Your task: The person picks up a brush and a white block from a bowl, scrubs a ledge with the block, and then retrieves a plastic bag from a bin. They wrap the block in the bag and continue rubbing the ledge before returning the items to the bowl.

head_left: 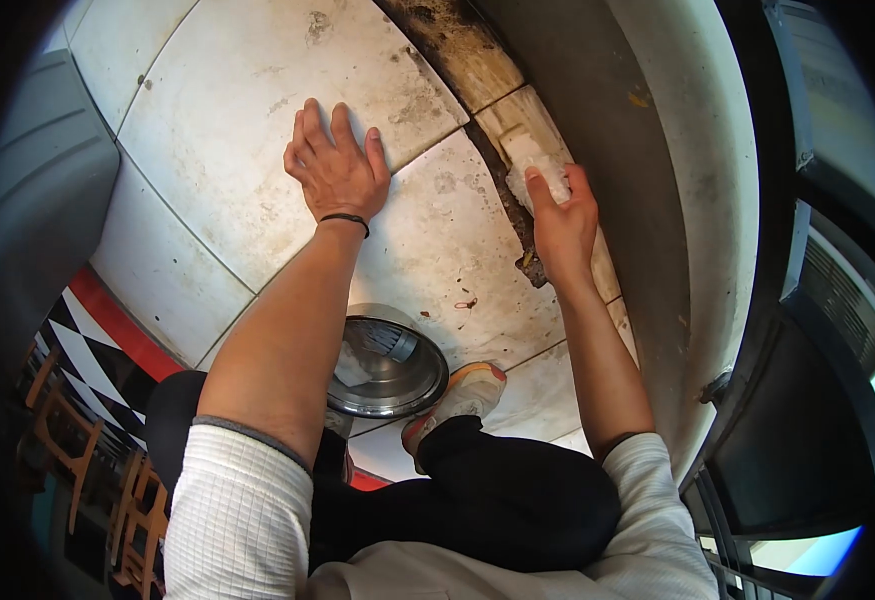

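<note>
My left hand (337, 170) lies palm down on the dirty white floor tiles (227, 180), fingers spread and holding nothing. A dark band is around its wrist. In my right hand (565, 230) is a crumpled whitish scrubbing pad (540, 178), gripped between thumb and fingers. The pad presses on the narrow tile baseboard (525, 112), where a pale wiped-looking patch shows beside it. Brown grime (509, 205) runs along the seam next to it. Between my arms, a round metal bowl (435, 385) holds a brush (389, 340) with grey-blue bristles and a white piece (350, 371).
A curved grey wall (647, 170) rises right of the baseboard. My shoe (472, 392) is beside the bowl. A grey plastic object (52, 180) stands at the left. Wooden chairs (65, 440) and a black-and-white checkered surface (87, 355) show lower left. Small debris (467, 303) lies on the tiles.
</note>
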`<control>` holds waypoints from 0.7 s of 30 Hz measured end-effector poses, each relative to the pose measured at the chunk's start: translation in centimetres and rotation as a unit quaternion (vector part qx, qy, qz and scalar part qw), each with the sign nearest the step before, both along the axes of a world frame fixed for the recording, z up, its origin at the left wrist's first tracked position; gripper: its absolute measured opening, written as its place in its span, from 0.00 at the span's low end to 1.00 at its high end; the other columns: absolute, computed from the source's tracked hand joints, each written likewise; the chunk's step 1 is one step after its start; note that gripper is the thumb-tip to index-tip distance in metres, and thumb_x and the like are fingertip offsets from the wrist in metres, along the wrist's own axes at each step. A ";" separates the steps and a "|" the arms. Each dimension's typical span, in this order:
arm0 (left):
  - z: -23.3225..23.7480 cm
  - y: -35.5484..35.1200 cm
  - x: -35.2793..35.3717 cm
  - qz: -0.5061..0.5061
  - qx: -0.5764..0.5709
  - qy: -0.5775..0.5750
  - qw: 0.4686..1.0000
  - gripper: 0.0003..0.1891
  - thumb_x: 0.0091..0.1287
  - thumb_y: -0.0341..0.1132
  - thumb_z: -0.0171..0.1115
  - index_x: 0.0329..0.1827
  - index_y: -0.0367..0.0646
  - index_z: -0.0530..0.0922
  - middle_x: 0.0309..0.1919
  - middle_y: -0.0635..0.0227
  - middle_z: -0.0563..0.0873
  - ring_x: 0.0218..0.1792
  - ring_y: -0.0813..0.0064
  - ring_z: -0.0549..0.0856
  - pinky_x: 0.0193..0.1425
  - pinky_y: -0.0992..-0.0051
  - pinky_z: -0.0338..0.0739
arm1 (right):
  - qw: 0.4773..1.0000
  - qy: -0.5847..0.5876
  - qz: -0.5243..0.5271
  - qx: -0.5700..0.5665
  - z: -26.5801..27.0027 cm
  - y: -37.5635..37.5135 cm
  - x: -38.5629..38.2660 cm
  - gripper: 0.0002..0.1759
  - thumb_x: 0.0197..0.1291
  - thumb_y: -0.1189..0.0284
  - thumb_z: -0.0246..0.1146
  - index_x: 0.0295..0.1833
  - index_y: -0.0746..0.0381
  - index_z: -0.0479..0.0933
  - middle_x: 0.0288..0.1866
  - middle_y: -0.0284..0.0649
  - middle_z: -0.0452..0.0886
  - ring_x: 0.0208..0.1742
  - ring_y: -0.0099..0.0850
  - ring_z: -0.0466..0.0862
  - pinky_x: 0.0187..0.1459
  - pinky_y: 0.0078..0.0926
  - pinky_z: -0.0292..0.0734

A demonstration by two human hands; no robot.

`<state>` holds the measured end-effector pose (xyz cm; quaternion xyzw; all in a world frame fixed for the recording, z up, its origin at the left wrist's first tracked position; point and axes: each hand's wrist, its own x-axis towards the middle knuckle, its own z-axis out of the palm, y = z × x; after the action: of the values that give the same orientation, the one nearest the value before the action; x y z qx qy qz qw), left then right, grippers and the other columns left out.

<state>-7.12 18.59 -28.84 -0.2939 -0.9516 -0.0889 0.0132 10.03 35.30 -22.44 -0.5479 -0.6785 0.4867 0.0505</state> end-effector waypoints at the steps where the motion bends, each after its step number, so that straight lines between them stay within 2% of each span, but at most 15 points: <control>1: 0.0 -0.3 0.4 -0.001 -0.002 -0.005 1.000 0.26 0.71 0.47 0.54 0.68 0.43 0.68 0.72 0.52 0.62 0.75 0.54 0.58 0.73 0.51 0.49 | 1.000 -0.018 0.012 0.008 -0.1 0.1 -1.6 0.23 0.62 0.58 0.66 0.52 0.66 0.75 0.43 0.51 0.85 0.45 0.44 0.84 0.51 0.35 0.76; 3: 0.0 0.0 0.0 0.001 0.003 -0.004 1.000 0.26 0.71 0.47 0.54 0.68 0.43 0.68 0.72 0.52 0.62 0.75 0.54 0.57 0.73 0.51 0.49 | 0.998 -0.056 0.026 -0.008 1.2 0.6 -4.5 0.22 0.63 0.58 0.66 0.53 0.64 0.75 0.41 0.51 0.85 0.43 0.45 0.85 0.49 0.36 0.77; 6: 0.0 0.0 0.0 -0.004 0.004 0.004 1.000 0.26 0.71 0.47 0.53 0.68 0.43 0.68 0.72 0.52 0.62 0.75 0.54 0.58 0.73 0.51 0.49 | 0.998 -0.036 0.029 0.031 -0.3 0.3 -1.2 0.22 0.63 0.58 0.67 0.54 0.63 0.75 0.41 0.52 0.86 0.43 0.44 0.85 0.49 0.36 0.77; 7: 0.0 0.0 -0.1 -0.004 0.003 0.003 1.000 0.26 0.71 0.47 0.54 0.68 0.43 0.68 0.72 0.52 0.62 0.75 0.54 0.58 0.73 0.51 0.49 | 1.000 -0.021 0.008 -0.017 -0.3 0.1 0.5 0.22 0.63 0.59 0.67 0.53 0.63 0.75 0.42 0.51 0.86 0.44 0.43 0.86 0.49 0.35 0.77; 8: 0.0 0.0 0.0 -0.003 -0.001 0.000 1.000 0.26 0.71 0.47 0.54 0.68 0.43 0.68 0.72 0.52 0.62 0.75 0.54 0.58 0.72 0.51 0.49 | 1.000 -0.014 0.004 -0.008 -0.9 -0.3 1.3 0.22 0.63 0.59 0.67 0.53 0.63 0.75 0.42 0.51 0.86 0.44 0.43 0.86 0.49 0.35 0.77; 10: 0.0 -0.2 0.1 0.002 -0.005 0.000 1.000 0.27 0.71 0.47 0.54 0.68 0.43 0.68 0.72 0.53 0.62 0.75 0.54 0.57 0.72 0.51 0.50 | 1.000 -0.001 -0.002 0.009 0.2 -1.1 0.7 0.21 0.63 0.59 0.67 0.53 0.63 0.75 0.41 0.50 0.86 0.44 0.42 0.86 0.48 0.35 0.77; 14: -0.3 -0.2 0.0 -0.001 -0.001 0.008 1.000 0.26 0.71 0.47 0.54 0.68 0.43 0.68 0.72 0.53 0.62 0.75 0.54 0.58 0.72 0.51 0.50 | 0.995 -0.095 0.036 0.011 1.3 -0.2 -4.8 0.20 0.63 0.60 0.67 0.52 0.63 0.75 0.35 0.51 0.85 0.40 0.45 0.85 0.46 0.37 0.77; 18: -0.4 -0.2 -0.1 -0.003 0.022 -0.007 1.000 0.24 0.71 0.47 0.52 0.67 0.46 0.68 0.72 0.53 0.61 0.76 0.55 0.55 0.73 0.52 0.46 | 0.998 -0.055 0.021 0.026 0.5 -0.3 0.4 0.21 0.62 0.59 0.67 0.51 0.64 0.75 0.36 0.50 0.85 0.39 0.44 0.85 0.46 0.37 0.77; 21: -0.2 -0.1 -0.1 -0.001 0.001 0.008 1.000 0.26 0.71 0.48 0.53 0.67 0.44 0.68 0.72 0.53 0.62 0.74 0.55 0.58 0.72 0.51 0.50 | 0.999 -0.050 0.012 -0.006 0.8 -0.1 0.1 0.22 0.61 0.59 0.67 0.51 0.64 0.75 0.37 0.50 0.85 0.40 0.45 0.85 0.47 0.37 0.77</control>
<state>-7.17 18.49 -29.00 -0.2952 -0.9512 -0.0876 0.0207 10.18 35.23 -21.67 -0.5639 -0.6835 0.4635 0.0075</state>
